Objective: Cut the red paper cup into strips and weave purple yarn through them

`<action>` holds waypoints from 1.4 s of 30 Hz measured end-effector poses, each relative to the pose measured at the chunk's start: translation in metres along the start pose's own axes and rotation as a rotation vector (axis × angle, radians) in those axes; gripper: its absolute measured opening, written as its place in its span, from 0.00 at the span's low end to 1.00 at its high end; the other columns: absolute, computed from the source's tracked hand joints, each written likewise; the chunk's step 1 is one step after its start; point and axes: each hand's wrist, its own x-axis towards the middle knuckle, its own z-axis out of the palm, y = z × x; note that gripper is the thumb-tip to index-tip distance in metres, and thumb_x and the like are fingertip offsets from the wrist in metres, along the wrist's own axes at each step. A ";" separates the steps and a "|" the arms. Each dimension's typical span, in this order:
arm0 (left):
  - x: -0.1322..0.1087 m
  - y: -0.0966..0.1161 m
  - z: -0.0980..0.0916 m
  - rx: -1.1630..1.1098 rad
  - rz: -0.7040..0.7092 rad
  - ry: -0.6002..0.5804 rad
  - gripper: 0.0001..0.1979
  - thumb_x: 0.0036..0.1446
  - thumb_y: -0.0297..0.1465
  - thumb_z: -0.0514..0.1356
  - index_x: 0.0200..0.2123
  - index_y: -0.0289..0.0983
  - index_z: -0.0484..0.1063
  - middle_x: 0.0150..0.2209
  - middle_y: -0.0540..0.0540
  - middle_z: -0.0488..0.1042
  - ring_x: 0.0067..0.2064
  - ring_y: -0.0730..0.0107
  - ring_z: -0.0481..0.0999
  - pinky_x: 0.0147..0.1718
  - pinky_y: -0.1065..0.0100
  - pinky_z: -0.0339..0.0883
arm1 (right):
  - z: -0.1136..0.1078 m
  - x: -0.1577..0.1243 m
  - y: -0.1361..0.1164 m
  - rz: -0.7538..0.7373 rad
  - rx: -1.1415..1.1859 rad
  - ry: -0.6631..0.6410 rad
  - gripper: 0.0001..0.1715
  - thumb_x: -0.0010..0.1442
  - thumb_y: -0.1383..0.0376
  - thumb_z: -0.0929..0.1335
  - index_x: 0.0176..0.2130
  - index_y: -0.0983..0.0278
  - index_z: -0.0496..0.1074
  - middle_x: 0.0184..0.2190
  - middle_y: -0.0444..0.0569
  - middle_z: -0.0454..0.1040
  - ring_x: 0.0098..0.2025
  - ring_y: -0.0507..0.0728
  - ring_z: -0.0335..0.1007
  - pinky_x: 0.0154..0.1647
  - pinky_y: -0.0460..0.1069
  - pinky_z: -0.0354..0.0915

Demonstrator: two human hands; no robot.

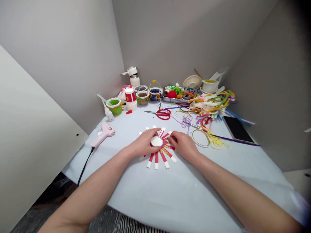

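Note:
A paper cup (pixel 156 141), cut into red strips with white tips, lies splayed like a sunburst on the table. Its round white centre has a purple band around it. My left hand (pixel 145 142) curves round the left side of that centre, thumb in front and fingers behind, gripping it. On the other side, my right hand (pixel 182 144) is closed, its fingertips pinched together over the strips at the right. Whatever those fingers hold is too small to make out. Right of this hand lies a pale hoop (pixel 201 138).
Red-handled scissors (pixel 163 114) lie behind the cup. A pink glue gun (pixel 103 134) with a black cord is at left. Decorated small baskets (pixel 155 94), a white bottle (pixel 134 81), tangled yarn and ribbons (pixel 211 105) stand along the back. A phone (pixel 238 129) lies at right.

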 end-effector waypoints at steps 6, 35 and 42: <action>-0.005 0.007 -0.011 0.024 0.077 -0.060 0.37 0.52 0.32 0.65 0.65 0.38 0.58 0.59 0.39 0.70 0.58 0.51 0.70 0.58 0.55 0.65 | -0.009 -0.009 0.002 -0.054 0.096 0.016 0.11 0.67 0.63 0.65 0.33 0.62 0.73 0.32 0.47 0.76 0.35 0.55 0.70 0.35 0.47 0.57; -0.002 0.003 -0.024 -0.093 0.037 -0.224 0.30 0.49 0.24 0.60 0.57 0.41 0.67 0.60 0.42 0.70 0.58 0.53 0.72 0.56 0.56 0.67 | -0.014 -0.094 -0.031 -0.484 0.033 -0.354 0.12 0.59 0.78 0.65 0.28 0.66 0.72 0.30 0.49 0.72 0.29 0.53 0.67 0.30 0.47 0.56; -0.002 0.004 -0.024 -0.109 0.045 -0.222 0.30 0.48 0.23 0.60 0.57 0.40 0.67 0.60 0.42 0.70 0.58 0.54 0.72 0.55 0.57 0.67 | -0.029 -0.088 -0.033 -0.331 0.108 -0.407 0.12 0.62 0.75 0.63 0.35 0.65 0.74 0.33 0.49 0.75 0.33 0.56 0.72 0.33 0.48 0.61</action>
